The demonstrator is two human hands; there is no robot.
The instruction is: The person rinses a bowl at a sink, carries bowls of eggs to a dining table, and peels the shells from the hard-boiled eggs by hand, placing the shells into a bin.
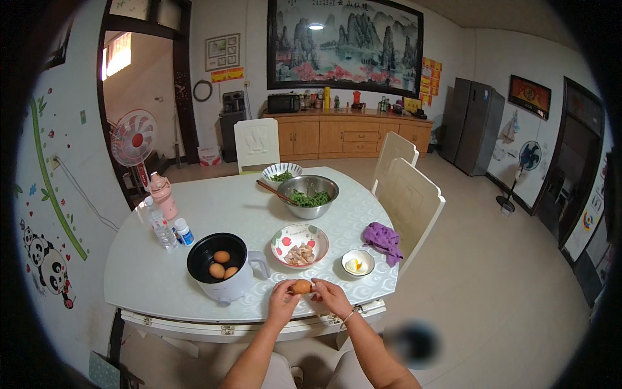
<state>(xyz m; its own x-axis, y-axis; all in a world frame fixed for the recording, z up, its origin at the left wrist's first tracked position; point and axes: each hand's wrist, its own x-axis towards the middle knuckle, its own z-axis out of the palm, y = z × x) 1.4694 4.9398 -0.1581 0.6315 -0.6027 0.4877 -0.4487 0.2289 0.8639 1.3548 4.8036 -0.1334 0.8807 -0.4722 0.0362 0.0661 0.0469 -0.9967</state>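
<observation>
A brown egg [302, 286] is held over the table's near edge between my two hands. My left hand [282, 303] grips it at its left end, fingers closed around it. The fingertips of my right hand [332, 298] pinch at its right end. Just beyond sits a patterned bowl [322, 241] with brownish pieces that look like eggshell [300, 255]. To its right, a small white bowl [370, 268] holds peeled egg [354, 264] with yolk showing. Left of my hands stands a white electric pot [227, 285] with a dark inside and several brown eggs [221, 257].
Farther back are a steel bowl [327, 186] of chopped greens with chopsticks and a striped bowl [293, 168] of greens. A purple cloth [383, 241] lies at the right edge. Bottles [161, 223] and a pink flask [164, 196] stand left. Chairs [408, 204] flank the table.
</observation>
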